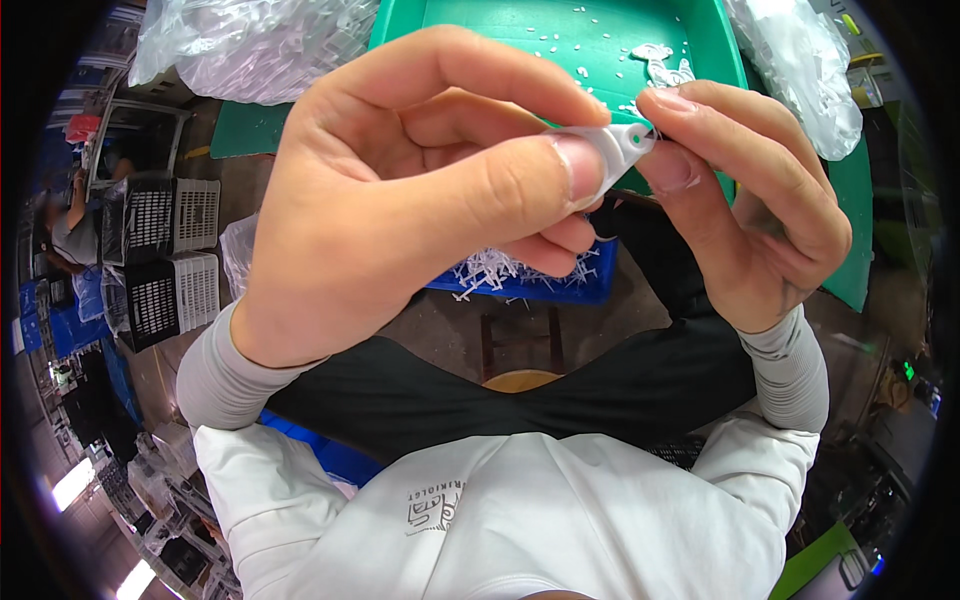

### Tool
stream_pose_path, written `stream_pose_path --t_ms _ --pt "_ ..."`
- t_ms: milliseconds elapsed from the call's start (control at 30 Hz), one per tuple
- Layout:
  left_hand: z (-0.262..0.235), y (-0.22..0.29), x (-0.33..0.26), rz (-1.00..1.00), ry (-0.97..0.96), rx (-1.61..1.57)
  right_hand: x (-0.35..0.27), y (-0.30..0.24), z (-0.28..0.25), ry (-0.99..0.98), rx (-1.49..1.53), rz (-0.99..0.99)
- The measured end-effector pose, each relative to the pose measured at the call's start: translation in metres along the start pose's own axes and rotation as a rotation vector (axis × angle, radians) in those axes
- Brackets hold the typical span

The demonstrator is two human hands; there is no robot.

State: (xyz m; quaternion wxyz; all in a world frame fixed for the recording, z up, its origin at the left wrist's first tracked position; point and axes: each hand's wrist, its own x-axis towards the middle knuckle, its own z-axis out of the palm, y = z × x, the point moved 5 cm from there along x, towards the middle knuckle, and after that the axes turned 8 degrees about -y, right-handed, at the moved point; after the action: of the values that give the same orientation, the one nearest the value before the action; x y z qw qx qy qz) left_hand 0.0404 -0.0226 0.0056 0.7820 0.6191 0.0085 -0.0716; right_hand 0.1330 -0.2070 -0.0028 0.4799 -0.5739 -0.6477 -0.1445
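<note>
Head view shows your left hand (390, 220) pinching a smooth, tapered white plastic piece (618, 152) over the near side of the green tray (480, 14), its long axis slanting up-right, its narrow holed tip facing your right hand (755, 190), whose curled fingers' hold I cannot make out.
</note>
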Motion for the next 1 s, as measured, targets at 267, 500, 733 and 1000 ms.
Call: stream_pose_path --t_ms 267,500,733,1000 --pt "0.003 -0.007 0.000 0.065 -0.021 -0.048 0.017 -0.016 0.010 -0.103 -0.077 0.209" --pt "0.005 -0.010 0.002 0.132 -0.008 -0.034 0.017 -0.016 0.009 -0.052 -0.116 0.276" --pt "-0.001 -0.009 0.004 0.244 0.013 0.075 0.021 -0.012 0.013 -0.040 -0.080 0.295" --pt "-0.013 0.003 0.009 0.449 0.058 0.308 0.018 -0.012 0.006 -0.092 0.050 0.432"
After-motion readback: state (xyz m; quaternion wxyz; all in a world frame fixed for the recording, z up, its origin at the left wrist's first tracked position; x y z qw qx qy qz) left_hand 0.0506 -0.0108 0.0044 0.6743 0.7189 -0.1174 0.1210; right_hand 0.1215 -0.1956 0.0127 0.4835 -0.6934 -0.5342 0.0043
